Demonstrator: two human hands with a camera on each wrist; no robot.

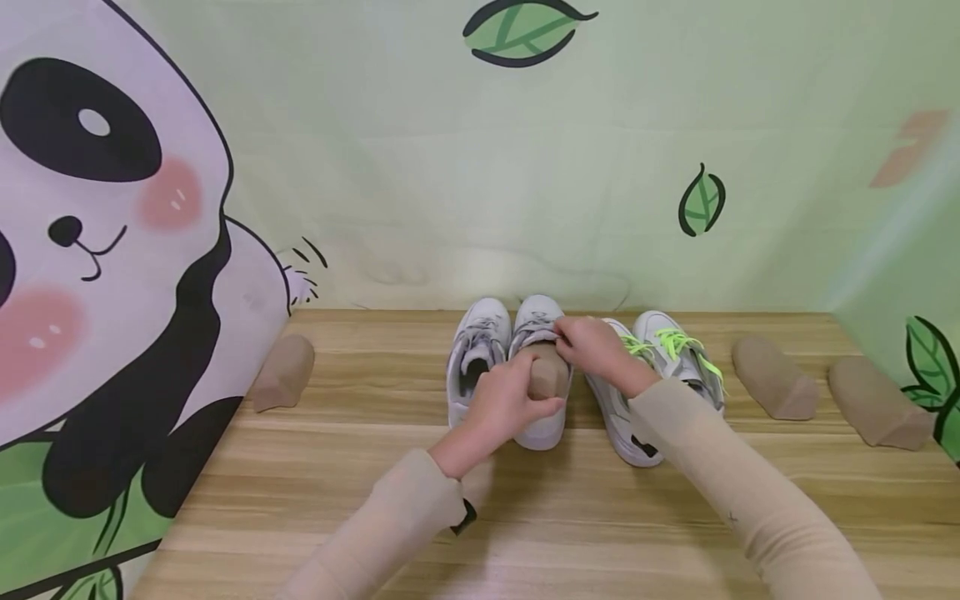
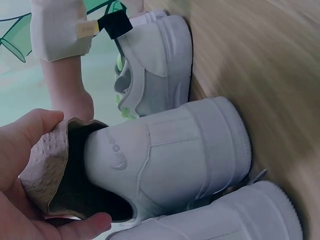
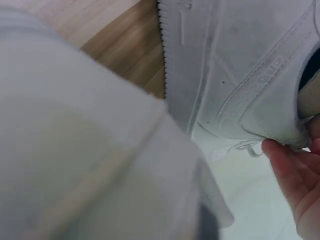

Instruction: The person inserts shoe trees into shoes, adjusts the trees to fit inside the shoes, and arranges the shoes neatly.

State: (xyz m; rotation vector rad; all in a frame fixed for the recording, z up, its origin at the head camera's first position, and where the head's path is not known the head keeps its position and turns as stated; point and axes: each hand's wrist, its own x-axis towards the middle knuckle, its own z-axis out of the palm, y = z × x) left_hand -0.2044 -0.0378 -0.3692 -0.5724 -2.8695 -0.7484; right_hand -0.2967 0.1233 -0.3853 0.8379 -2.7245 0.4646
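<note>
white shoes (image 2: 172, 155), tan insert (image 1: 549, 375), neon-green laces (image 1: 677, 340), wood-grain surface (image 1: 300, 475)

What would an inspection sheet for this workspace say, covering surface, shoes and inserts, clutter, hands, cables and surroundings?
Surface: wood-grain surface under the shoes.
Shoes: two white pairs side by side, the plain-laced shoe beside the held shoe, and the green-laced pair to their right.
Inserts: gripped brown insert partly in the held shoe's opening; left loose insert and two right loose inserts lie on the surface.
Clutter: nothing seen.
Hands: left hand grips the insert; right hand pinches the held shoe near its laces.
Cables: nothing seen.
Surroundings: pale green backdrop printed with a panda and leaves.
</note>
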